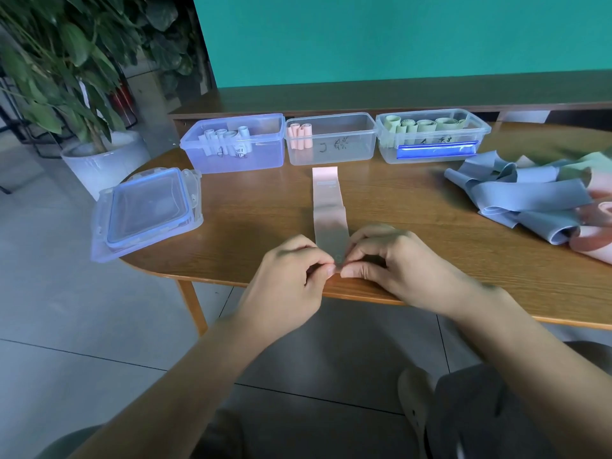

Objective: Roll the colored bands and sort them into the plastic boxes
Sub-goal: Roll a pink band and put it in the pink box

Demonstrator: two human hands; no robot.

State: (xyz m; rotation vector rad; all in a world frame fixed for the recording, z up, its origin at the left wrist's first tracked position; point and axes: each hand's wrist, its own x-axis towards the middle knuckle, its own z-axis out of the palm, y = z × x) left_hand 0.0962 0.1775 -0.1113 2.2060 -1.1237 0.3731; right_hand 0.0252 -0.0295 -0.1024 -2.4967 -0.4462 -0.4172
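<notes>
1. The near end of the pink band [328, 207] is pinched at the table [251, 213] edge by the left hand [291, 276] and the right hand [394, 263].
2. The band, laid flat toward the middle box [331, 150], is judged light, soft and stretchy; both edges are best held so that the roll stays even.
3. The starting curl is hidden under the fingertips; the box labels cannot be read.

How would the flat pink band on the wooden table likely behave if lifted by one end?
The flat pink band lies limp against the wooden table, so it would probably drape, not hold shape. It looks thin, likely light. The loose grey bands curl in folds, suggesting similar floppiness.
</notes>
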